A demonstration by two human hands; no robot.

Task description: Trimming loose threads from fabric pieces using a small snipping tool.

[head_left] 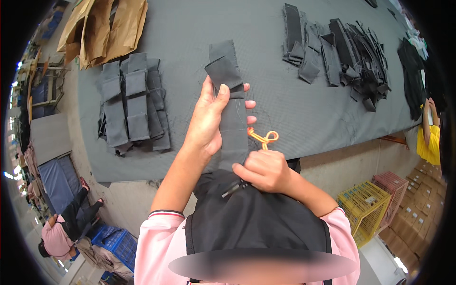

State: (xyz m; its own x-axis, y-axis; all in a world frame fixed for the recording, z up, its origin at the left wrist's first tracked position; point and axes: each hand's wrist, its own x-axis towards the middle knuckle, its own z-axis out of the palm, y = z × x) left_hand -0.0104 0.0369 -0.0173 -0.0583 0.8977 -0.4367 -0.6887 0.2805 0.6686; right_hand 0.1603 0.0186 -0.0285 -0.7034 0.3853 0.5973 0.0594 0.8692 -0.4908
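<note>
My left hand [209, 111] is closed round a dark grey fabric strip [233, 128], thumb on top and fingertips showing past its right edge. The strip's far end is folded over into a flap [223, 71]. Loose threads hang from its edges. My right hand [266, 172] is a fist at the strip's near end, its thumb close to the cloth. From that fist a slim metal-tipped tool [235, 187] pokes out towards the lower left; most of it is hidden, so its exact kind does not show. A knotted orange cord [263, 137] sticks out above the same fist.
Folded dark strips [126, 102] lie in a stack on the grey cloth-covered table [190, 23], left of my hands. More loose strips [337, 52] lie at the far right. A brown paper bag [107, 33] is at the far left. Yellow crates [363, 209] stand beyond the table's near edge.
</note>
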